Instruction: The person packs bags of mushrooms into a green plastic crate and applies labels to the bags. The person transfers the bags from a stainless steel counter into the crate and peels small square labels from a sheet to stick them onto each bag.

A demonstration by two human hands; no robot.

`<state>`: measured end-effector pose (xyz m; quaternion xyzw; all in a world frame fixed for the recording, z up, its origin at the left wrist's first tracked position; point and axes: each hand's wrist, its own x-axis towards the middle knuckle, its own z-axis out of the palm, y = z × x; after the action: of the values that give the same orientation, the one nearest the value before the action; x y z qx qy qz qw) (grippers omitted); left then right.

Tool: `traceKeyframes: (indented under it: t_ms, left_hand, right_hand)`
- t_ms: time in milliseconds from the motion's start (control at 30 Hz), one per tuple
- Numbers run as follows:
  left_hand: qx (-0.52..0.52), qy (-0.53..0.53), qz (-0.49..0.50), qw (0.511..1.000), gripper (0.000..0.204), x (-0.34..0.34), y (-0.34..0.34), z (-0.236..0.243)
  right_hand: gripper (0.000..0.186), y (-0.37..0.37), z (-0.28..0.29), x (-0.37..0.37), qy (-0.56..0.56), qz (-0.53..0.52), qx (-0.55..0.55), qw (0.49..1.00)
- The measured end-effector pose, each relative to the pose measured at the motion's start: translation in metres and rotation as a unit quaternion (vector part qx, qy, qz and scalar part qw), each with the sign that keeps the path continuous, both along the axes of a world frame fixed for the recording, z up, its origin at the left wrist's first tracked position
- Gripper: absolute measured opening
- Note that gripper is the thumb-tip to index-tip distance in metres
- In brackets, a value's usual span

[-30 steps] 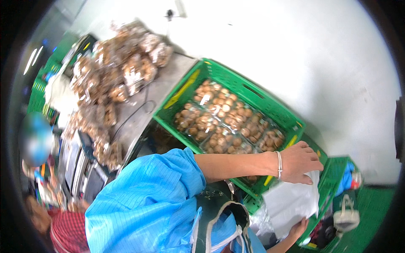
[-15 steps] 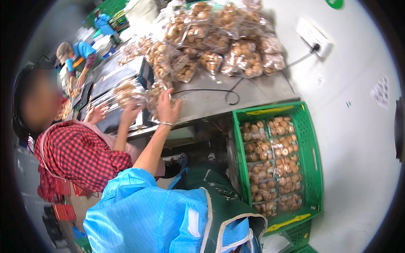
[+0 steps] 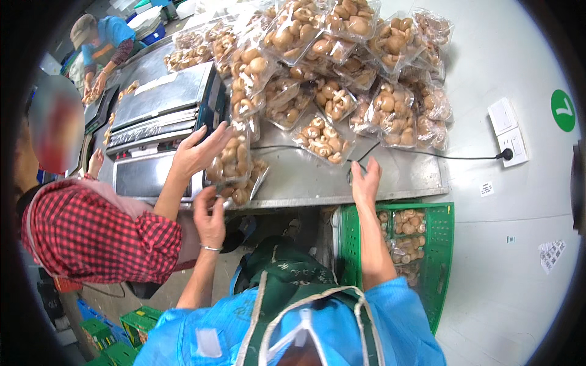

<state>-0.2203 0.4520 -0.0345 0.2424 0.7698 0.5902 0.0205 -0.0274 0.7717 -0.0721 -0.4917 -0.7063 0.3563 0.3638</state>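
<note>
My left hand (image 3: 209, 222) is at the table's front edge, fingers loosely bent and apart, beside the lowest bagged mushrooms (image 3: 240, 193). My right hand (image 3: 365, 180) is open over the steel tabletop (image 3: 409, 180), near a black cable and below a separate mushroom bag (image 3: 323, 141). A large pile of clear bags of brown mushrooms (image 3: 390, 46) covers the back of the table. Just above my left hand, a co-worker's hand (image 3: 194, 150) reaches with spread fingers between a stacked steel scale (image 3: 155, 104) and the bags.
Below right stands a green crate (image 3: 439, 256) of packed mushrooms. A person in red check (image 3: 101, 235) stands close on my left, another in blue (image 3: 110, 43) works farther back. A white socket with plug (image 3: 513, 134) is at right. More crates (image 3: 139, 320) sit lower left.
My view has turned from the crates toward the table. My left hand has moved back to the table edge, and my right hand now reaches over the tabletop. The co-worker's hand shows empty.
</note>
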Motion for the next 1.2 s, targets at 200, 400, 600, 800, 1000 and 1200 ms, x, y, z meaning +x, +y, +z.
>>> traceKeyframes:
  t_ms: [200, 400, 600, 800, 1000, 1200]
  left_hand:
    - [-0.144, 0.007, 0.066, 0.987, 0.053, -0.076, 0.037, -0.021]
    - [-0.253, -0.094, -0.091, 0.959, 0.057, -0.107, 0.057, 0.006]
    - [-0.089, -0.132, -0.170, 0.973, 0.067, -0.081, 0.059, -0.002]
    - [-0.006, -0.240, -0.337, 0.911, 0.072, -0.018, 0.154, 0.063]
    - [-0.139, -0.412, -0.597, 0.674, 0.075, 0.180, 0.303, 0.037]
    - [-0.104, -0.085, -0.703, 0.699, 0.079, 0.347, 0.417, -0.090]
  right_hand:
    - [0.078, 0.089, 0.010, -0.098, -0.271, 0.218, 0.002, 0.937]
    - [0.089, 0.071, 0.022, -0.101, -0.408, 0.332, -0.165, 0.834]
    - [0.051, -0.005, -0.021, -0.061, -0.006, 0.174, -0.133, 0.976]
    - [0.051, -0.023, 0.012, 0.072, 0.341, 0.003, -0.167, 0.925]
    - [0.055, -0.067, -0.067, 0.292, 0.449, -0.359, -0.155, 0.803]
    - [0.055, -0.077, -0.154, 0.352, 0.462, -0.449, -0.137, 0.753]
